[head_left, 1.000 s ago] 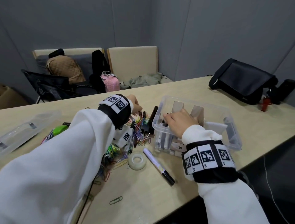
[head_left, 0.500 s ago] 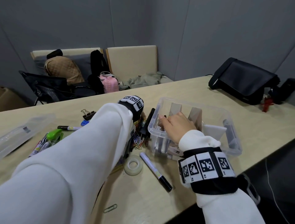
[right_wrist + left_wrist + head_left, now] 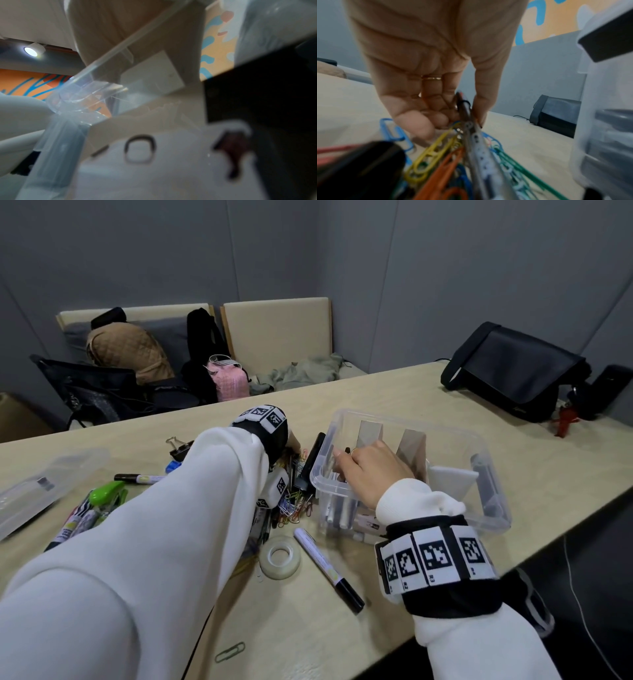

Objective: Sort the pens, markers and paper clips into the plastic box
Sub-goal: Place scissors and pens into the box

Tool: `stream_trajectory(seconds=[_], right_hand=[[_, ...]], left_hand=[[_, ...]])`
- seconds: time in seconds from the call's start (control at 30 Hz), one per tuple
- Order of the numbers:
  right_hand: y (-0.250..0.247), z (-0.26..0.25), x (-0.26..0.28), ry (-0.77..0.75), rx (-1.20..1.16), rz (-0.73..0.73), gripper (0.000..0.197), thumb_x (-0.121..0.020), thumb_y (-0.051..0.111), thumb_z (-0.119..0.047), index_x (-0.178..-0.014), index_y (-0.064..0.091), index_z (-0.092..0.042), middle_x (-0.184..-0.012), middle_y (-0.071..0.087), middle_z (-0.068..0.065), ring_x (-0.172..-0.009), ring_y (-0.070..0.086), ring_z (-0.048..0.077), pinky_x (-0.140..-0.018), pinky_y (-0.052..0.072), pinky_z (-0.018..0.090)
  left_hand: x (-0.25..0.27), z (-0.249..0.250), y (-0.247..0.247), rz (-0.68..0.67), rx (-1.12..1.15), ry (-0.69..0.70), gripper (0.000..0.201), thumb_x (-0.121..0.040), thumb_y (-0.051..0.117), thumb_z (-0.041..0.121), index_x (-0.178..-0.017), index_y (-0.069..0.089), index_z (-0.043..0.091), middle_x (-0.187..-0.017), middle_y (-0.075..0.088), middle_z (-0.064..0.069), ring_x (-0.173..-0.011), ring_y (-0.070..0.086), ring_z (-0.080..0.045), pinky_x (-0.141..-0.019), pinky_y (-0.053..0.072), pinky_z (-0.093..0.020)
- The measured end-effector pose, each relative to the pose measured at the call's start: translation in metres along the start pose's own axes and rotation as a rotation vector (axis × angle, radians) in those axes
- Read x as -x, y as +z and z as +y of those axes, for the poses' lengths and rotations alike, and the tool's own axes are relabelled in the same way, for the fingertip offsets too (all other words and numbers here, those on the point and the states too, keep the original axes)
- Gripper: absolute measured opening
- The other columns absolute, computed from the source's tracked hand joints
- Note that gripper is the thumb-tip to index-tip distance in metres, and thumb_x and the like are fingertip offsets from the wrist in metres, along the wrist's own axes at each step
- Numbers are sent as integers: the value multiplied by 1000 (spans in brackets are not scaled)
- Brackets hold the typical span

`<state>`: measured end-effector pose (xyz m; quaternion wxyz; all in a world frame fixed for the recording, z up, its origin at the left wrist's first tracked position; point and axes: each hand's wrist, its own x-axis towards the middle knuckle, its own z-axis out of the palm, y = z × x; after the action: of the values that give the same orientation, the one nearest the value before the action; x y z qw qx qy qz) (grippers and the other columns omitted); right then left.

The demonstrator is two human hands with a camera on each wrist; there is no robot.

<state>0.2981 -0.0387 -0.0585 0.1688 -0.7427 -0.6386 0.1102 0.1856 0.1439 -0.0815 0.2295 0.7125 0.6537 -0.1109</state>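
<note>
2 hands work at the surface (image 3: 394, 392). Left hand (image 3: 436, 75) pinches a pen (image 3: 467, 115) between thumb and fingers over the heap of paper clips (image 3: 294, 503), just left of the plastic box (image 3: 493, 501). Right hand (image 3: 371, 474) reaches curled into the box's left compartment among upright markers (image 3: 337, 510); its hold cannot be told.

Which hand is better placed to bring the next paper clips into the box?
Left. The left hand is already down in the pile of paper clips, its fingers pinching some there. The right hand rests on the plastic box, over its near-left compartment.
</note>
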Motion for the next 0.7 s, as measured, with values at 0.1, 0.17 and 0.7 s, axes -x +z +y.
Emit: stream_trajectory(seconds=[0.1,0.17,0.7], right_hand=[[-1,0,0,-10,-5,-4,55,-103,28,-41,-54,39,-17,-71,44,0,-114,45,20,-79,42,37],[-1,-1,1,-9,-10,-3,55,-103,28,-41,-54,39,-17,-74,45,2,-113,45,21,-76,39,35],[0,-2,1,48,-17,16,52,-100,34,-41,-54,44,-19,-76,50,5,-99,48,21,-68,38,34]], left_hand=[[9,0,5,-113,226,27,38,-97,50,19,-62,44,3,-48,50,-13,-49,44,-21,-50,40,-28],[12,-2,3,-144,420,26,38,-97,49,12,-60,42,5,-36,44,-9,-36,45,-19,-38,43,-22],[59,-28,-55,175,718,523,29,-79,71,4,-105,64,-7,-83,66,-15,-69,69,-22,-68,59,-36]])
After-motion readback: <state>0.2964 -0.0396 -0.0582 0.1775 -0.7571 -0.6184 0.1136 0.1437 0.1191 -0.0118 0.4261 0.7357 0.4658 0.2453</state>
